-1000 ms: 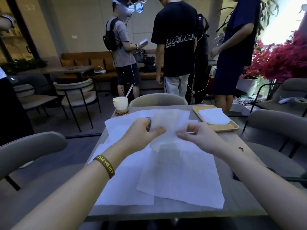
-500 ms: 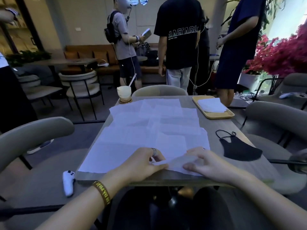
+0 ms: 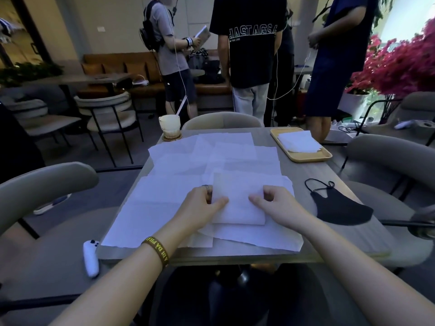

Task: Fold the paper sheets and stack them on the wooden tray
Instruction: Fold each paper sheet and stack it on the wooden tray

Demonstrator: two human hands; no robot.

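Note:
Several white paper sheets lie spread and overlapping over the grey table. On top of them, near the front, lies a folded sheet. My left hand pinches its left edge, thumb on top. My right hand pinches its right edge with curled fingers. The wooden tray stands at the table's far right corner and holds a small stack of folded sheets.
A black face mask lies at the right of the table. A drink with a straw stands at the far left corner. A white controller rests on the left chair. Chairs surround the table; three people stand behind it.
The sheet was held up in the air, then brought down to the table's front edge. It now lies flat as a folded rectangle, with both hands on its side edges.

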